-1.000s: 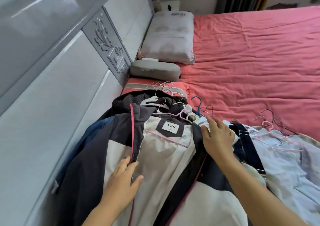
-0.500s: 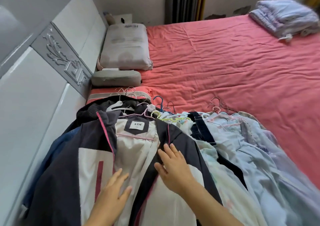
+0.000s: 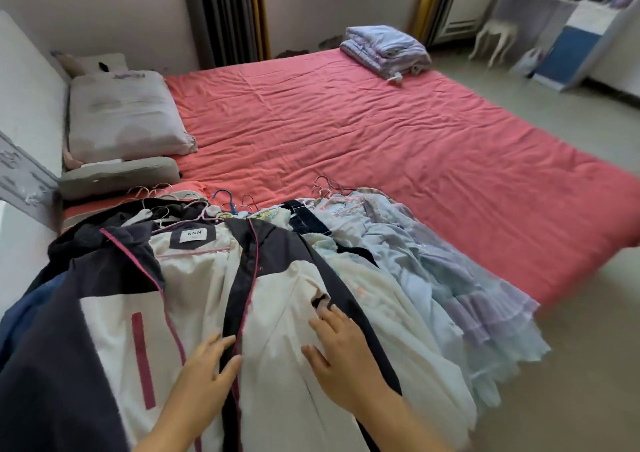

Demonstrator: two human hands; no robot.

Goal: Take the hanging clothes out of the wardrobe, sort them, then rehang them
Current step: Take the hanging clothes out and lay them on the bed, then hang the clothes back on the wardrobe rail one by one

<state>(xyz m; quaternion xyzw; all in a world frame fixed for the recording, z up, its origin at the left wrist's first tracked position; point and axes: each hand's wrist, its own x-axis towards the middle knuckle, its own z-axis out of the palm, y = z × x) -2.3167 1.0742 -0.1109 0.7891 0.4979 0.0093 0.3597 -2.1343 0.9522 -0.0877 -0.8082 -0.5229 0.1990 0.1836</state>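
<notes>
Closest to me, my left hand (image 3: 204, 370) lies flat with fingers spread on the zip edge of the navy and cream jacket (image 3: 194, 299), and my right hand (image 3: 341, 342) rests open on its right front panel, fingers straight, gripping nothing. The jacket is the top piece of the clothes pile, which lies along the near edge of the bed (image 3: 381, 146) with its pink hanger (image 3: 194, 252) inside the collar. I judge the step in hand to be smoothing and closing this jacket while sorting. To do it well I would keep both palms flat, draw the two fronts together along the zip, and leave the hanger seated so the piece can go straight back on the rail. To the right lies one pale cream garment (image 3: 374, 299), then a cluster of light blue and lilac frilly dresses (image 3: 450, 278) whose number I cannot tell, since they overlap. Beyond the collars I see a tangle of hanger hooks (image 3: 228, 205); they are too bunched to count exactly. Farther up the bed I count two pillows, a large grey pillow (image 3: 121, 115) and a flatter one (image 3: 117, 176) in front of it, and one folded quilt (image 3: 388, 48) at the far corner.
</notes>
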